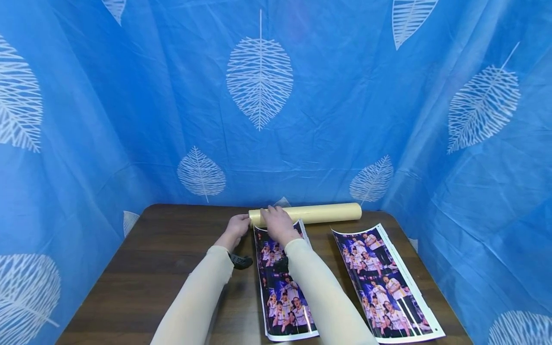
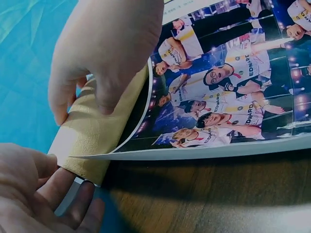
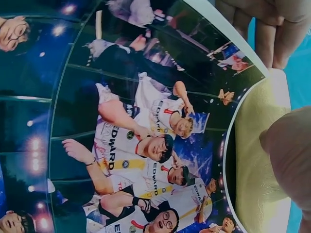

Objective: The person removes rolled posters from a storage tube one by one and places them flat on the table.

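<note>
We are looking down at a dark wooden surface (image 1: pixel 164 268) hemmed in by a blue leaf-print curtain (image 1: pixel 345 120), and both hands are working at its far edge. A pale yellow roll (image 1: pixel 323 212) is lying crosswise along the back of the surface, just in front of the curtain. Our left hand (image 1: pixel 238 226) is sitting at the roll's left end, fingers curling against the end of the tube, as the left wrist view shows. Our right hand (image 1: pixel 278 223) is resting on top of the roll just beside it, fingers draped over and pressing down, so the two hands are sitting close together at that end. A glossy poster (image 1: pixel 284 287) is running from the roll back toward us, its far edge curving up against the roll under the right hand; whether it is tucked beneath or just lying against it, we cannot tell. A second poster (image 1: pixel 384 282) is lying flat to the right, well clear of both hands, its far corner near the roll. A dark strap (image 1: pixel 239 261) is showing at the left wrist.
</note>
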### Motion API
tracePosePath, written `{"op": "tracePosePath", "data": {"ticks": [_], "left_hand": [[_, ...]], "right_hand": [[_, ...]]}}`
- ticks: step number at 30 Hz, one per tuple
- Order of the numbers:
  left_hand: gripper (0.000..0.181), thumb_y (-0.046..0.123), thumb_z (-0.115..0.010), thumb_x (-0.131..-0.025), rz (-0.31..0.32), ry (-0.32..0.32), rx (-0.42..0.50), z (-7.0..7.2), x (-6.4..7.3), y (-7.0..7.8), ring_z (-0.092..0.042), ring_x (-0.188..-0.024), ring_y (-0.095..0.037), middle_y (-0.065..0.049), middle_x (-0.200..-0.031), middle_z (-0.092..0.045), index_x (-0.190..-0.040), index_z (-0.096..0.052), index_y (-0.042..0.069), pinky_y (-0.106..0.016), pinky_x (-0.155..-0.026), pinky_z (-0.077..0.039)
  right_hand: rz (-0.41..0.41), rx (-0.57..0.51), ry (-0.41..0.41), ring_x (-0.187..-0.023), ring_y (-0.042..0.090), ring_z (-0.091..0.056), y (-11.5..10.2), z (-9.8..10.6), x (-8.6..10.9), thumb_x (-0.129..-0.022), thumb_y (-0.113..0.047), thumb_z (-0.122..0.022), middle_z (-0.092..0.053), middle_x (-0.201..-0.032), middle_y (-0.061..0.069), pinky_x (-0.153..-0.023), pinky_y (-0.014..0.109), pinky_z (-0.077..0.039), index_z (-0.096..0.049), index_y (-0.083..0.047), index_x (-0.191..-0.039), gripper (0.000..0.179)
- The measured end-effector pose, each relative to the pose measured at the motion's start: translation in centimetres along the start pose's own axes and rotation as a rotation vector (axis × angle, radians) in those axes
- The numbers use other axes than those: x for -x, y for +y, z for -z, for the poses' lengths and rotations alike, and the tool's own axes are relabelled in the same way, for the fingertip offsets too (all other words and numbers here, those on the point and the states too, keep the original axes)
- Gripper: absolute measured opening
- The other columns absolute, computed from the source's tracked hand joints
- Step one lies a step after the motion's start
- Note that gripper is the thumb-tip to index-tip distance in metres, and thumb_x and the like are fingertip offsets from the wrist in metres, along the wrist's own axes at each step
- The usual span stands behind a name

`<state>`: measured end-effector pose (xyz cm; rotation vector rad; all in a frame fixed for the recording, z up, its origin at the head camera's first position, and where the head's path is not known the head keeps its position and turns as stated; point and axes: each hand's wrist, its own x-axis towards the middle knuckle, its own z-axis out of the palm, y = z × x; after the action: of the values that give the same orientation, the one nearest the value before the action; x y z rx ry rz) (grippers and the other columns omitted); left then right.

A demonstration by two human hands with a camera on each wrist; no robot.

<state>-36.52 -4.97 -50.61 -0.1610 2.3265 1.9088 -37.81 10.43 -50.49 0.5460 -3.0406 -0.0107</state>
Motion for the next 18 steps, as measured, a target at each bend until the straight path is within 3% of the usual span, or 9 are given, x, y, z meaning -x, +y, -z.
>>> {"op": "tracePosePath", "data": {"ticks": [3,5,6,9,12,13,14,18], "left_hand": [[0.037,0.006,-0.051,-0.102,0.034,0.037,-0.004,-0.3,-1.1,-0.8,-0.056,-0.097,-0.029,-0.025,-0.125,-0.062,-0.133,-0.059,-0.013,-0.034,-0.085,-0.047],[0.036,0.008,-0.053,-0.102,0.058,0.051,-0.008,-0.5,-2.1,-1.7,-0.056,-0.104,-0.032,-0.024,-0.125,-0.063,-0.131,-0.063,-0.011,-0.042,-0.092,-0.048],[0.033,0.011,-0.055,-0.101,0.018,0.059,0.008,-0.6,-3.3,-3.0,-0.057,-0.101,-0.030,-0.021,-0.119,-0.066,-0.125,-0.068,-0.008,-0.040,-0.090,-0.049],[0.029,0.011,-0.057,-0.099,0.013,0.079,0.012,-0.9,-4.2,-3.7,-0.059,-0.102,-0.031,-0.020,-0.113,-0.068,-0.117,-0.072,-0.007,-0.042,-0.092,-0.050],[0.030,0.008,-0.055,-0.098,0.025,0.092,0.027,-1.1,-3.7,-3.0,-0.058,-0.112,-0.033,-0.023,-0.119,-0.067,-0.116,-0.071,-0.011,-0.042,-0.101,-0.047],[0.032,0.005,-0.053,-0.099,0.072,0.093,0.024,-1.1,-2.6,-1.7,-0.055,-0.120,-0.036,-0.027,-0.126,-0.064,-0.121,-0.067,-0.014,-0.047,-0.108,-0.043],[0.033,0.005,-0.052,-0.100,0.072,0.086,0.028,-1.0,-2.2,-1.6,-0.053,-0.123,-0.037,-0.027,-0.129,-0.063,-0.122,-0.066,-0.014,-0.047,-0.110,-0.041],[0.035,0.007,-0.049,-0.103,0.076,0.073,0.033,-0.9,-0.9,-0.7,-0.049,-0.131,-0.039,-0.029,-0.136,-0.058,-0.127,-0.063,-0.015,-0.047,-0.114,-0.036]], "right_hand": [[-0.010,-0.017,-0.048,-0.145,0.031,-0.038,-0.1,0.3,0.0,-0.103,-0.006,-0.058,-0.044,-0.158,0.012,-0.120,0.042,-0.030,-0.046,-0.014,-0.154,0.053],[-0.011,-0.049,-0.061,-0.147,0.030,-0.037,-0.3,0.5,0.0,-0.102,-0.003,-0.057,-0.043,-0.158,0.012,-0.121,0.041,-0.028,-0.048,-0.011,-0.151,0.051],[-0.010,-0.068,-0.064,-0.147,0.030,-0.037,-0.3,0.5,0.0,-0.102,-0.001,-0.056,-0.043,-0.158,0.013,-0.122,0.040,-0.026,-0.048,-0.010,-0.150,0.050],[0.002,-0.117,-0.045,-0.147,0.031,-0.037,-0.6,0.7,0.1,-0.100,0.005,-0.054,-0.044,-0.157,0.016,-0.122,0.038,-0.025,-0.049,-0.004,-0.144,0.045],[0.019,-0.100,-0.018,-0.144,0.032,-0.042,-0.7,1.0,0.2,-0.100,0.006,-0.051,-0.048,-0.153,0.017,-0.120,0.038,-0.029,-0.051,-0.001,-0.142,0.042],[0.023,-0.088,-0.020,-0.144,0.031,-0.042,-0.8,1.1,0.3,-0.101,0.006,-0.049,-0.048,-0.153,0.016,-0.120,0.038,-0.029,-0.050,-0.002,-0.144,0.044],[0.029,-0.076,-0.023,-0.144,0.031,-0.042,-0.8,1.2,0.3,-0.102,0.005,-0.048,-0.048,-0.153,0.016,-0.120,0.039,-0.029,-0.049,-0.003,-0.147,0.046],[0.062,-0.028,-0.060,-0.144,0.034,-0.041,-1.2,1.7,0.4,-0.104,0.002,-0.049,-0.048,-0.153,0.016,-0.121,0.043,-0.028,-0.040,-0.016,-0.158,0.059]]}}
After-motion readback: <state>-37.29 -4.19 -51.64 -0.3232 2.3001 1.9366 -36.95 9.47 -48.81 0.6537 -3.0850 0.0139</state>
